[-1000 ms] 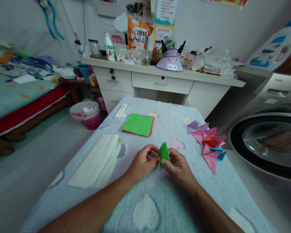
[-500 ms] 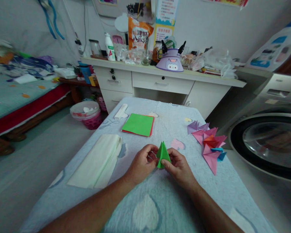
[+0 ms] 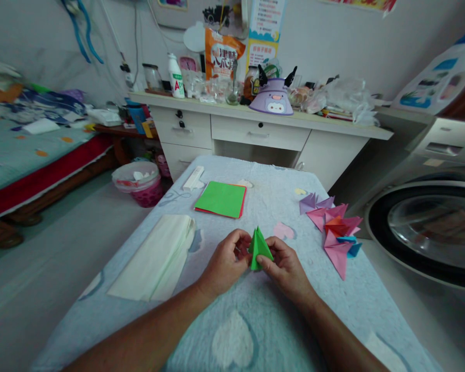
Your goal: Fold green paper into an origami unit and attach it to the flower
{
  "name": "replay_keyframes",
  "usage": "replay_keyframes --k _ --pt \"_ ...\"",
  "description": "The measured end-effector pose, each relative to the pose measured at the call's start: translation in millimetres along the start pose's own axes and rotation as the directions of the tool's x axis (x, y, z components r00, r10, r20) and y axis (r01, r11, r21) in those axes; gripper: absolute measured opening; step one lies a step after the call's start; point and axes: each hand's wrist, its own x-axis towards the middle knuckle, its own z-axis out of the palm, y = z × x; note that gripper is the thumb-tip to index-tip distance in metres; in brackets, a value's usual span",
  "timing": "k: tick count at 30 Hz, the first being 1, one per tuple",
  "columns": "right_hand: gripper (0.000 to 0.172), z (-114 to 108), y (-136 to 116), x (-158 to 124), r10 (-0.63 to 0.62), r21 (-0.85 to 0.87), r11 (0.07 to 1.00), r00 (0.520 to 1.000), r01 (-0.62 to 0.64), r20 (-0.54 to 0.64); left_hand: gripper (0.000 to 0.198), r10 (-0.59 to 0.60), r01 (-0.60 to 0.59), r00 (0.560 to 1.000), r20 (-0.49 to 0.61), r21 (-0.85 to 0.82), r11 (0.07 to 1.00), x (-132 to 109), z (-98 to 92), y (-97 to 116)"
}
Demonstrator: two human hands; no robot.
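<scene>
Between my two hands, just above the cloth-covered table (image 3: 232, 289), is a piece of folded green origami paper (image 3: 261, 250) with its point upward. My right hand (image 3: 287, 266) pinches its right side, thumb across the front. My left hand (image 3: 228, 261) closes on its left edge with bent fingers; the fingertips are partly hidden. Beyond them lies a stack of square paper (image 3: 221, 199), green on top with red showing beneath. To the right sit several folded paper pieces (image 3: 337, 227) in purple, pink, orange and blue, overlapping one another.
A folded pale cloth or bag (image 3: 155, 258) lies on the left of the table, with a white narrow box (image 3: 194, 178) behind it. A white cabinet (image 3: 256, 132) stands beyond the far edge. A bin (image 3: 139, 181) is at left, a washing machine (image 3: 430, 206) at right.
The folded green paper has tilted slightly to the left, and its folds look a little more spread. Both hands keep nearly the same place.
</scene>
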Motion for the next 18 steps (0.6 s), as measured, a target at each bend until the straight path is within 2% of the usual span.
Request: replay_keyframes --k 4,9,14,18 --pt "0.019 -0.3 0.0 -0.3 -0.014 -0.023 1.0 1.0 0.014 0.019 0.02 0.006 -0.005 1.0 -0.017 0.03 1.0 1.4 -1.3 -2.6" --pt "0.015 -1.7 -0.7 -0.9 -0.06 -0.154 0.986 0.998 0.06 0.007 0.017 0.085 -0.079 0.995 -0.047 0.112 0.991 2.0 -2.8 -3.3" --pt "0.013 -3.6 -5.0 -2.6 -0.153 -0.315 0.937 0.988 0.15 0.014 0.015 0.061 -0.06 0.998 0.001 0.077 0.995 0.3 -2.2 0.2" --pt "0.016 -4.3 -9.3 -4.5 -0.161 -0.285 0.944 0.986 0.167 0.046 0.014 0.065 -0.064 0.998 -0.011 0.105 0.992 -0.6 -2.4 0.8"
